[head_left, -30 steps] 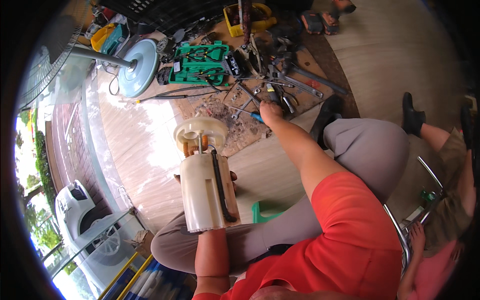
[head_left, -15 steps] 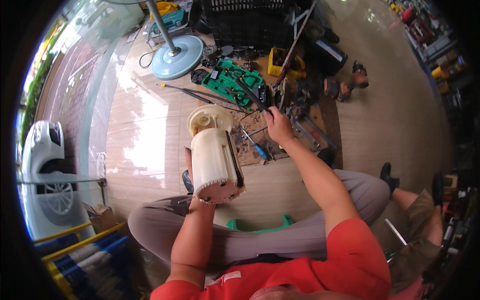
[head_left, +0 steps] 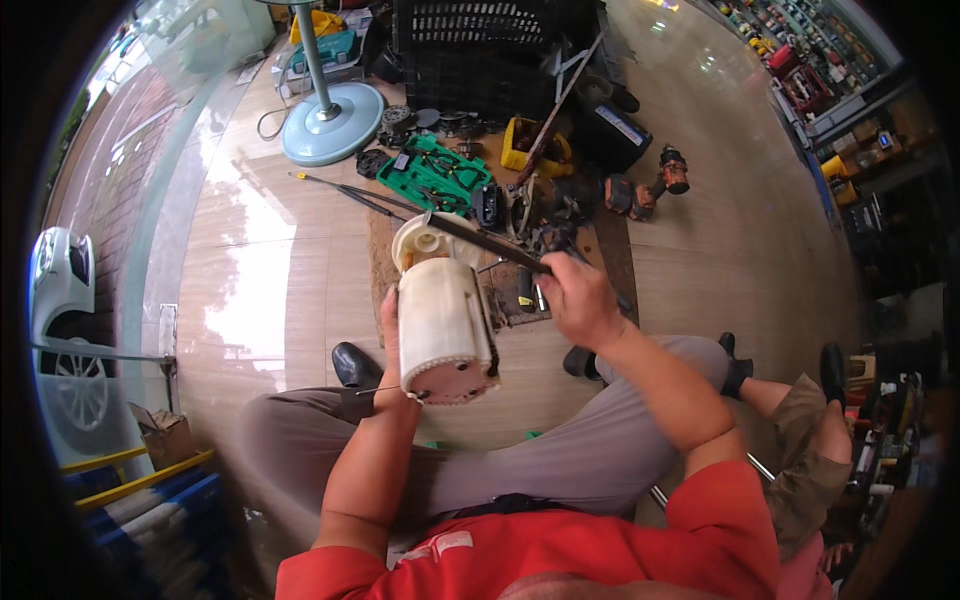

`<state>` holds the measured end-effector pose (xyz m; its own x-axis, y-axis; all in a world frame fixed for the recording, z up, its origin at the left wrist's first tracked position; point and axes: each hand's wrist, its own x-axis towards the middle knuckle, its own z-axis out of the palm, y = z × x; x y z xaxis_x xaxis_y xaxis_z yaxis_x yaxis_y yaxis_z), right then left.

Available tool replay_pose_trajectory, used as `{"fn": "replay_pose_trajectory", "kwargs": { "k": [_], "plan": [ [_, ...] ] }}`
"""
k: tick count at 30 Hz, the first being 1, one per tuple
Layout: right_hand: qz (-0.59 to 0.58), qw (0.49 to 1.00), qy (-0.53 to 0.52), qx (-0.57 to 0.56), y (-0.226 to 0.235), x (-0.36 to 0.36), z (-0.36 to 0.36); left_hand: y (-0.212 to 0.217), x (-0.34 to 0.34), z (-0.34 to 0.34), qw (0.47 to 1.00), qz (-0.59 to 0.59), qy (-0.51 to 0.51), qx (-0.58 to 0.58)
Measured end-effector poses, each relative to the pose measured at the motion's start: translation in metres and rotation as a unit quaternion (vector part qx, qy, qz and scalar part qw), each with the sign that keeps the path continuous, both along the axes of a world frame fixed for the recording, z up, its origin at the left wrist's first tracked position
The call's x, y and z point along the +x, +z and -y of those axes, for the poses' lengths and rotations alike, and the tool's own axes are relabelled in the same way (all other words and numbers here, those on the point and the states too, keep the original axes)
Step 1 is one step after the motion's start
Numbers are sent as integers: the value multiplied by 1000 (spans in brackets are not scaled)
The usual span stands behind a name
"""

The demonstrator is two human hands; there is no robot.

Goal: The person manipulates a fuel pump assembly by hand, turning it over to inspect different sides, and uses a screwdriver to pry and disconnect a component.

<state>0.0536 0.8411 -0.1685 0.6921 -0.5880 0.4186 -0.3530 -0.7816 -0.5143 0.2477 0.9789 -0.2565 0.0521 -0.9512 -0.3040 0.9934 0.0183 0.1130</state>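
My left hand (head_left: 391, 335) is wrapped round the far side of a cream plastic fuel pump module (head_left: 436, 312); most of its fingers are hidden behind it. The module is a ribbed cylinder with a round flange (head_left: 405, 240) at its far end and a toothed rim on its near end. My right hand (head_left: 582, 302) grips a long dark bar-like tool (head_left: 490, 244). The bar's far tip overlaps the flange in this view; whether it touches, I cannot tell.
Beyond my hands lie an open green tool case (head_left: 435, 172), a yellow bin (head_left: 530, 150) and a black crate (head_left: 470, 75). A cordless drill (head_left: 672, 170) lies farther right. A pale blue stand base (head_left: 330, 130) is at the far left. Another person's leg (head_left: 815, 420) shows on the right.
My right hand has brought the bar nearer and swung its tip left, over the module's flange. The module has shifted slightly right within the view, which has itself moved.
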Motion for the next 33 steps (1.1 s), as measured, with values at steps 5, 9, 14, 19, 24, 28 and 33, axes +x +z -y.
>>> {"fn": "replay_pose_trajectory", "kwargs": {
  "k": [5, 9, 14, 19, 24, 28, 33],
  "plan": [
    [-77, 996, -44, 10, -51, -10, 25, -4, -1, -1, 997, 12, -73, -37],
    [11, 999, -22, 31, -25, -6, 7, -22, 3, -3, 998, 41, -44, 30],
    [-92, 995, -44, 15, -56, -10, 31, -17, -2, 3, 997, 43, -62, -4],
    [16, 1000, 0, 19, -25, -15, 15, -17, -1, 7, 998, 24, -63, -11],
    [-87, 996, -35, 8, -57, -22, 36, -5, -13, 5, 995, 25, -92, 4],
    [-62, 995, -58, 42, -41, -18, 27, -14, -4, 10, 992, 102, -65, 36],
    [43, 972, -37, 229, -38, -11, 18, -31, 3, 1, 983, 161, -89, 4]
  ]
}}
